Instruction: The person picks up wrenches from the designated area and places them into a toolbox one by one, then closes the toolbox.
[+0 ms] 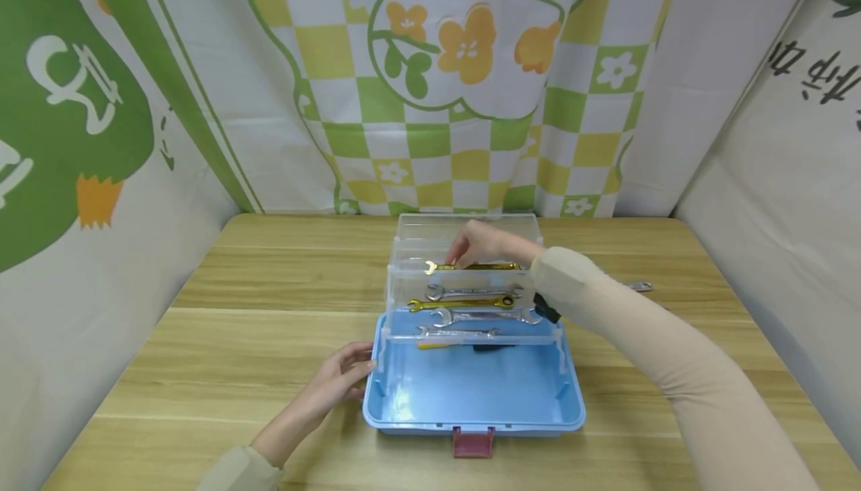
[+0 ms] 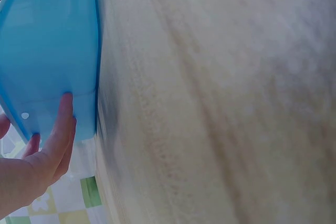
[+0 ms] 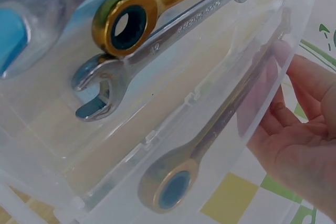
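A light blue toolbox (image 1: 471, 401) stands on the table with its clear tiered trays raised. My left hand (image 1: 339, 371) rests against the box's left side; the left wrist view shows its fingers (image 2: 64, 114) laid along the blue wall. Over the upper clear tray (image 1: 397, 282), my right hand (image 1: 479, 243) pinches a gold ratchet wrench (image 1: 494, 267) by its shaft. That wrench (image 3: 173, 187) appears blurred through the clear plastic in the right wrist view. Below it lie several wrenches, among them another gold ratchet wrench (image 1: 460, 303) and a silver open-end wrench (image 1: 484, 317).
Under the trays, a yellow piece (image 1: 433, 345) and a dark piece (image 1: 492, 347) show inside the box. A pink latch (image 1: 473, 442) hangs at the front. Right of the box, a silver tool end (image 1: 639, 286) sticks out behind my right sleeve. A patterned curtain (image 1: 444, 140) hangs behind the table.
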### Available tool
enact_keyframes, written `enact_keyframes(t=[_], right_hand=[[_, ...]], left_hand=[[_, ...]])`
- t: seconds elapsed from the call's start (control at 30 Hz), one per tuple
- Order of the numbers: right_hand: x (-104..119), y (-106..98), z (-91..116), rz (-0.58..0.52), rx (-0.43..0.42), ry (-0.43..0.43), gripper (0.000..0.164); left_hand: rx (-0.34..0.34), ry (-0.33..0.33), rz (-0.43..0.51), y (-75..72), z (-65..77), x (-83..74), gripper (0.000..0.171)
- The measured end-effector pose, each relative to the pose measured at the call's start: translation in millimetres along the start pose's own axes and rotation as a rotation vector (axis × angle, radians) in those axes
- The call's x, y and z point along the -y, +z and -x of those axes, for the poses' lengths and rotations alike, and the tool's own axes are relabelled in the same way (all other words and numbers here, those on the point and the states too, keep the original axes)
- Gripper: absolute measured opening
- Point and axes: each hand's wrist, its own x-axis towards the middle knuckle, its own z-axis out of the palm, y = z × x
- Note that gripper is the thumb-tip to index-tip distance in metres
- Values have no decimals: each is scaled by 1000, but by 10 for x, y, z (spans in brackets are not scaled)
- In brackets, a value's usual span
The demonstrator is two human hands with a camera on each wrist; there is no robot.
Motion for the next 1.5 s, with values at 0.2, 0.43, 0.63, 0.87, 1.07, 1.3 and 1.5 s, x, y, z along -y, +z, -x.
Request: enact_keyframes(t=[0.2, 0.43, 0.63, 0.87, 1.07, 1.3, 1.5], right_hand=[[1, -10, 0, 32, -6, -3, 15], [-52, -46, 60, -11, -41, -58, 21], [-33, -111, 200, 6, -74, -120, 23], [-62, -145, 363, 29, -171, -159, 22], [-101, -165, 564, 8, -237, -158, 22], [-193, -157, 775, -27, -278, -124, 22], [-292, -115, 931, -52, -309, -97, 23]], left_hand=[[4, 3, 4, -1, 0, 3, 50], [14, 3, 0, -10, -2, -1, 50], [9, -3, 1, -8, 0, -3, 50], [2, -7, 1, -2, -1, -7, 50], [-1, -4, 2, 0, -2, 6, 50], [4, 1, 2, -9, -7, 18, 50], [9, 1, 5, -11, -7, 19, 50]])
